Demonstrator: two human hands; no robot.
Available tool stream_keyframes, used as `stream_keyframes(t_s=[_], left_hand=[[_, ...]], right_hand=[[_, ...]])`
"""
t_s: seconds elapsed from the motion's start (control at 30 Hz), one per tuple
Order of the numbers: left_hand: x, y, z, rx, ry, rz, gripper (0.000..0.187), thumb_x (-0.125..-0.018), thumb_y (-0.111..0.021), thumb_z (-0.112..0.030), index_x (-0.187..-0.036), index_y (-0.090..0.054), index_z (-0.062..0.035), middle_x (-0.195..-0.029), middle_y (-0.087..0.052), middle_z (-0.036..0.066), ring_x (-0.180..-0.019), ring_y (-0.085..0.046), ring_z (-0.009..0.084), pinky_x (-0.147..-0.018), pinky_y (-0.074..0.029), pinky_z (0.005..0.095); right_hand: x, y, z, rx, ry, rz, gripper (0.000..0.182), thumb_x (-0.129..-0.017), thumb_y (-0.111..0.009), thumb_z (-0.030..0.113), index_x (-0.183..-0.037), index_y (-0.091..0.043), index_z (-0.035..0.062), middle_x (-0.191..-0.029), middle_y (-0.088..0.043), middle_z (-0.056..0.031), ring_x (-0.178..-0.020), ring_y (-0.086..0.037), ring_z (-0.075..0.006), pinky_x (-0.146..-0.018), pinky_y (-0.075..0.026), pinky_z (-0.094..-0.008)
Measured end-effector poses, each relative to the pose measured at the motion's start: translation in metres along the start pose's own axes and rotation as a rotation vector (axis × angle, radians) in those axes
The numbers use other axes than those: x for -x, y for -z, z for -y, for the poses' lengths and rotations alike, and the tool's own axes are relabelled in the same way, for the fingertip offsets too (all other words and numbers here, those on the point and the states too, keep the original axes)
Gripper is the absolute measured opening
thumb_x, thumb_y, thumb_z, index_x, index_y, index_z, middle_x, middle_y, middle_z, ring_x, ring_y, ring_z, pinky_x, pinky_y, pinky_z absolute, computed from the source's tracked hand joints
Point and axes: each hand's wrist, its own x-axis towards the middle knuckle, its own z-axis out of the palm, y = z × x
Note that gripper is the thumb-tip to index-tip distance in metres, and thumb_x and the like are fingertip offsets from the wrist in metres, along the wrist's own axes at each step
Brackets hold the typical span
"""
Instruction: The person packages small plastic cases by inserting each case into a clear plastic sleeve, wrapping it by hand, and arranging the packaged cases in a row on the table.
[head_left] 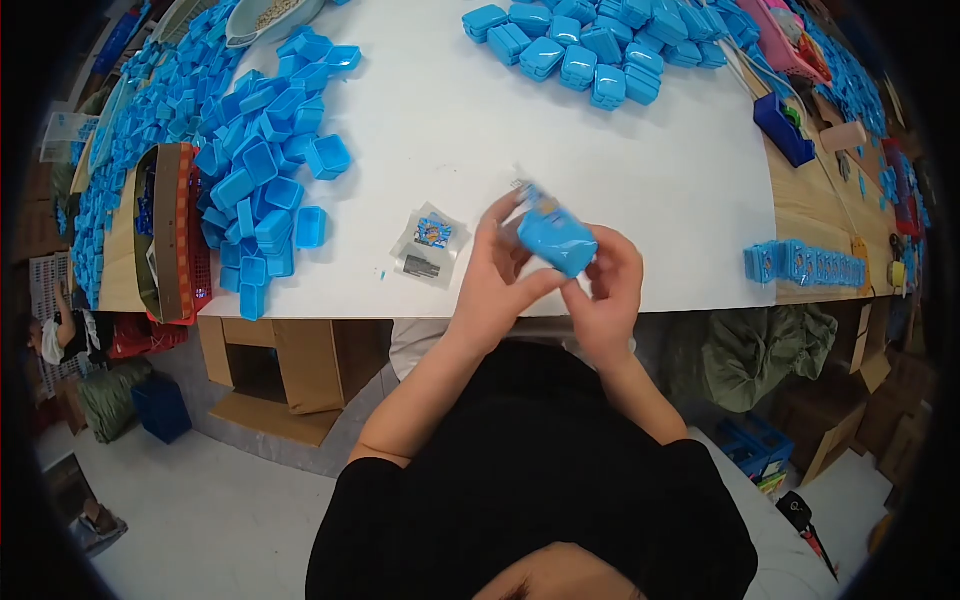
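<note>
A small blue plastic box (pixel 557 243) is held over the near part of the white table, between my two hands. My left hand (pixel 490 285) curls round its left side, thumb along the lower edge. On the other side, my right hand (pixel 610 290) grips the near right corner with thumb and bent fingers. A blurred, partly clear strip with a printed patch (pixel 541 205) sticks out beyond the box's far left end. Left of my hands, small clear packets (pixel 430 245) lie on the table, one with a colourful printed picture and one with a dark label.
Open blue box halves (pixel 265 170) are heaped on the left, beside a basket (pixel 175 230). Closed blue boxes (pixel 600 50) pile up at the back. On the right stand a row of printed blue pieces (pixel 805 265) and a dark blue bin (pixel 783 130).
</note>
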Motion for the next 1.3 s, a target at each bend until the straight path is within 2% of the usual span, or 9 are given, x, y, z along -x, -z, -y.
stream_keyframes(t_s=[0.07,0.1,0.23,0.43,0.57,0.77,0.9,1.07,1.3], left_hand=[[0.001,0.0,0.002,0.133,0.078,-0.026,0.07,-0.082,-0.066,-0.003,-0.143,-0.031,-0.0044,-0.132,-0.048,0.02,-0.117,-0.05,0.0265,-0.101,-0.041,0.0357],[0.0,0.0,0.001,0.134,0.077,-0.026,0.07,-0.082,-0.066,-0.003,-0.143,-0.031,-0.0044,-0.132,-0.048,0.02,-0.117,-0.05,0.0265,-0.101,-0.041,0.0357],[-0.003,-0.001,-0.006,-0.005,-0.012,0.128,0.078,-0.08,-0.066,0.001,-0.146,-0.026,-0.008,-0.136,-0.044,0.022,-0.121,-0.047,0.0287,-0.102,-0.039,0.0377],[-0.002,0.001,0.008,0.287,-0.037,0.078,0.079,-0.081,-0.065,0.001,-0.147,-0.023,-0.0083,-0.13,-0.047,0.022,-0.114,-0.051,0.0279,-0.098,-0.043,0.0371],[0.0,-0.006,-0.004,-0.122,-0.118,-0.021,0.08,-0.082,-0.067,-0.003,-0.147,-0.021,-0.0088,-0.123,-0.049,0.022,-0.104,-0.056,0.0263,-0.09,-0.047,0.034],[-0.003,-0.009,-0.007,-0.232,-0.072,-0.045,0.076,-0.082,-0.067,-0.003,-0.146,-0.025,-0.0074,-0.116,-0.051,0.02,-0.097,-0.058,0.0243,-0.083,-0.049,0.0298],[-0.002,-0.003,-0.01,-0.343,-0.025,0.031,0.067,-0.085,-0.065,-0.007,-0.143,-0.03,-0.0061,-0.117,-0.051,0.019,-0.097,-0.057,0.0233,-0.083,-0.049,0.03],[0.0,-0.006,0.002,-0.367,-0.08,0.125,0.055,-0.089,-0.058,-0.01,-0.14,-0.037,-0.0062,-0.113,-0.052,0.015,-0.099,-0.054,0.022,-0.089,-0.045,0.0329],[-0.003,-0.007,0.003,-0.373,-0.043,0.086,0.046,-0.092,-0.054,-0.012,-0.136,-0.042,-0.0055,-0.112,-0.052,0.014,-0.097,-0.054,0.0208,-0.088,-0.045,0.031]], right_hand=[[-0.001,0.005,-0.004,0.294,0.297,0.069,0.053,-0.074,-0.067,-0.01,-0.12,-0.048,0.007,-0.127,-0.047,-0.0139,-0.116,-0.056,-0.0306,-0.096,-0.05,-0.0386],[-0.001,0.005,-0.003,0.294,0.297,0.069,0.053,-0.074,-0.067,-0.01,-0.12,-0.048,0.007,-0.127,-0.047,-0.0139,-0.116,-0.056,-0.0306,-0.096,-0.05,-0.0386],[0.005,0.005,0.004,-0.38,-0.356,0.025,0.051,-0.075,-0.067,-0.009,-0.121,-0.048,0.0054,-0.126,-0.049,-0.014,-0.116,-0.056,-0.0304,-0.096,-0.049,-0.0357],[0.004,0.003,-0.002,-0.132,-0.114,0.026,0.053,-0.074,-0.069,-0.008,-0.121,-0.049,0.0061,-0.125,-0.051,-0.0136,-0.117,-0.055,-0.0305,-0.096,-0.049,-0.0343],[0.002,0.005,0.001,0.252,0.166,0.047,0.054,-0.073,-0.07,-0.007,-0.122,-0.049,0.0065,-0.124,-0.051,-0.0137,-0.12,-0.053,-0.0312,-0.096,-0.049,-0.0343],[0.002,0.008,-0.001,0.089,-0.048,0.08,0.063,-0.072,-0.069,-0.01,-0.129,-0.046,0.004,-0.13,-0.048,-0.0148,-0.123,-0.052,-0.0315,-0.097,-0.047,-0.0367],[-0.012,0.031,0.003,0.034,-0.175,0.255,0.062,-0.076,-0.073,-0.001,-0.133,-0.049,0.0039,-0.134,-0.052,-0.0125,-0.114,-0.057,-0.0267,-0.094,-0.049,-0.0344],[-0.018,0.047,-0.01,0.148,-0.038,0.395,0.062,-0.076,-0.073,0.001,-0.133,-0.05,0.0029,-0.132,-0.056,-0.0116,-0.108,-0.06,-0.0248,-0.093,-0.049,-0.0328],[-0.013,0.039,-0.007,0.186,-0.016,0.332,0.061,-0.075,-0.073,0.001,-0.132,-0.052,0.0035,-0.122,-0.062,-0.012,-0.108,-0.061,-0.0258,-0.092,-0.049,-0.0318]])
